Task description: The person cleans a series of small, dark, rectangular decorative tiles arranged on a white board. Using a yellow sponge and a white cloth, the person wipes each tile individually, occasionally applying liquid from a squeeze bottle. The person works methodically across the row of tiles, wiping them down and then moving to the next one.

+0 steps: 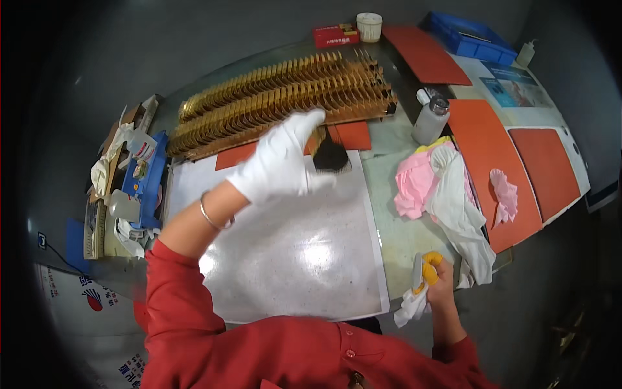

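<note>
My left hand (278,159) wears a white glove and is raised over the near edge of the rack. Between its thumb and fingers is a gold-and-black fan-shaped piece (330,157), its dark face toward me; blur hides the exact grip. Beyond it, rows of thin gold plates (278,97) stand upright in a long rack. My right hand (442,280), with yellow covers on some fingertips, is closed at the table's near right edge. It grips a crumpled white cloth (411,307). A narrow grey thing (417,269) also shows at these fingers; its kind is unclear.
A white sheet (291,253) covers the table before me. Pink cloth (414,185), white cloth (457,207), a pump bottle (432,120) and orange mats (492,168) lie right. A blue tray (152,175) with bottles stands left; a blue bin (473,40) sits far right.
</note>
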`<state>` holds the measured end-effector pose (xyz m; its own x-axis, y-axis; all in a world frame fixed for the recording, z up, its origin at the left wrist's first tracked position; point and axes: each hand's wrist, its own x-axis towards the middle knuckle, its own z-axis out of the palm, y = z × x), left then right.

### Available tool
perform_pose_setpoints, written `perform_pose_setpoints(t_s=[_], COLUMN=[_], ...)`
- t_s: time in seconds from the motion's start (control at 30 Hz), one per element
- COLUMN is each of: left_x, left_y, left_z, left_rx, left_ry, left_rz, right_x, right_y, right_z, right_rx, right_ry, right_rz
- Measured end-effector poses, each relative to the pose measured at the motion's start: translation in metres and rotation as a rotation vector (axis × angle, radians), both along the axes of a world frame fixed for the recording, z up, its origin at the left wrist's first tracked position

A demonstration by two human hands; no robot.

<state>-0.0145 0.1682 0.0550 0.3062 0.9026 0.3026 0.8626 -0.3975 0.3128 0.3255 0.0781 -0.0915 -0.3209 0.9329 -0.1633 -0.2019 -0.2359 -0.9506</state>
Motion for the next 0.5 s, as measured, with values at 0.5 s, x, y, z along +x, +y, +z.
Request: perform_pose_setpoints(t_s=[0.5], left_x=[-0.009], left_y=[0.295], left_z=[0.015], left_rx=[-0.44], left_ry=[0.681], left_rz=[0.196], right_x=[-0.001], right_y=[-0.004], right_z=[0.009], right_rx=[-0.185], right_ry=[0.126], right_rz=[-0.07])
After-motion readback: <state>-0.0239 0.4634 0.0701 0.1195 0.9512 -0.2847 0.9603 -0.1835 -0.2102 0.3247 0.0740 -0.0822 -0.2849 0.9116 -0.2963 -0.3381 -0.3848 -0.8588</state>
